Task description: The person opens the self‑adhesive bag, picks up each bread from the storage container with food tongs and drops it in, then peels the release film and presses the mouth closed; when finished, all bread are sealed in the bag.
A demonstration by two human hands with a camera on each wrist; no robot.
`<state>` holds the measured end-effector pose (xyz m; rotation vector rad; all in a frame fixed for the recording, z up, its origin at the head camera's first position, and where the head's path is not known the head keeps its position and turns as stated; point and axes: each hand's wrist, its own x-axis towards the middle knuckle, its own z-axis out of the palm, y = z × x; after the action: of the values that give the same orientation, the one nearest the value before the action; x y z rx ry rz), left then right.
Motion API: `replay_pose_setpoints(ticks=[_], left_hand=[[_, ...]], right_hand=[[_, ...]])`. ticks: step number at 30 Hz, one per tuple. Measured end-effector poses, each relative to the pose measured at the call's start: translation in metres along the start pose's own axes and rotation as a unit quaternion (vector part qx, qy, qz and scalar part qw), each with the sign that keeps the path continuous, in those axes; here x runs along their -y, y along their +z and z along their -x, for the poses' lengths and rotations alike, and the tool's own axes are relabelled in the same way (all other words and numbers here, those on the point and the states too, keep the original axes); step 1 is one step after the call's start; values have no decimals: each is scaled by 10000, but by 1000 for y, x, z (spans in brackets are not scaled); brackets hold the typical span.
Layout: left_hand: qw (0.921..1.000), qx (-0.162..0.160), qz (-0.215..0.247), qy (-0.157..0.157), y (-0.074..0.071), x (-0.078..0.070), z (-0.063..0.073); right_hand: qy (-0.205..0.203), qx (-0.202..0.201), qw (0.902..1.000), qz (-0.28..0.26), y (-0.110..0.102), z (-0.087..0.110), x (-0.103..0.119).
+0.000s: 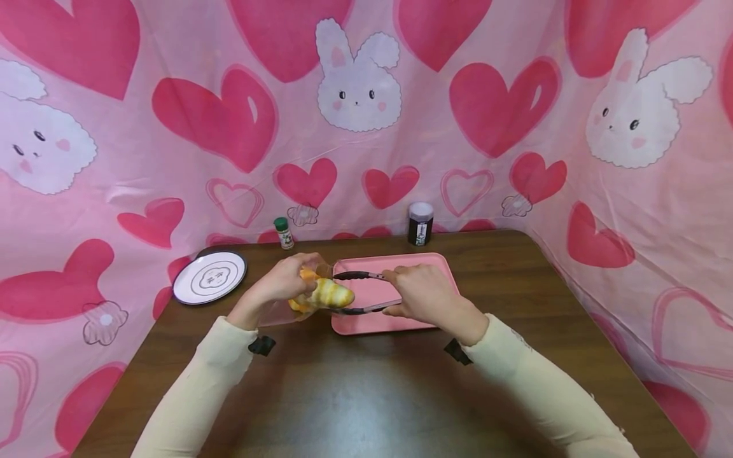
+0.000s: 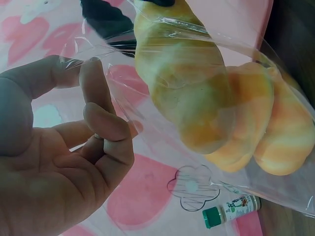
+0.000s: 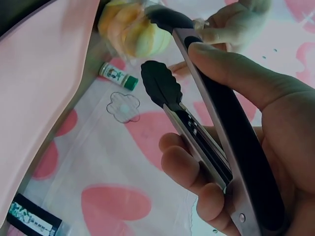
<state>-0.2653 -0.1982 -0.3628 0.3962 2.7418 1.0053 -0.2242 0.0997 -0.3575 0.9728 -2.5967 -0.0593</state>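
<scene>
Our right hand [image 1: 426,292] grips tongs [image 3: 216,113]; our left hand [image 2: 69,147] pinches the plastic bag [image 2: 241,54]. Beside that hand, the twisted bread roll [image 2: 182,83] seems light, squashable: clasp mid-length gently.

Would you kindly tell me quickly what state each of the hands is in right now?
Left hand: closed, pinching the edge of the clear bag with bread inside.
Right hand: closed, holding the tongs, whose tips are apart.

High up, the head camera looks forward and down across the table [image 1: 355,401]; in close, both wrist views face the wall cloth [image 1: 357,149], sharing the bread [image 2: 189,93] and bottle [image 3: 118,76].
</scene>
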Motion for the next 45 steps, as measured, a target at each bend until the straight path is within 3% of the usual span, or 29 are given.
replay_pose_setpoints(ticks=[7, 12, 18, 26, 45], left_hand=[[10000, -12, -9, 35, -1, 1, -1], [9998, 39, 176, -62, -1, 1, -1], [9998, 99, 171, -47, 0, 2, -2], [9993, 19, -154, 332, 3, -4, -3], [9986, -216, -247, 425, 5, -6, -4]], right_hand=[[156, 347, 9986, -371, -3, 6, -9], [185, 350, 9983, -433, -2, 6, -10], [94, 34, 9997, -226, 0, 7, -8], [-166, -525, 9982, 239, -1, 5, 2], [-258, -955, 9895, 1053, 2, 1, 24]])
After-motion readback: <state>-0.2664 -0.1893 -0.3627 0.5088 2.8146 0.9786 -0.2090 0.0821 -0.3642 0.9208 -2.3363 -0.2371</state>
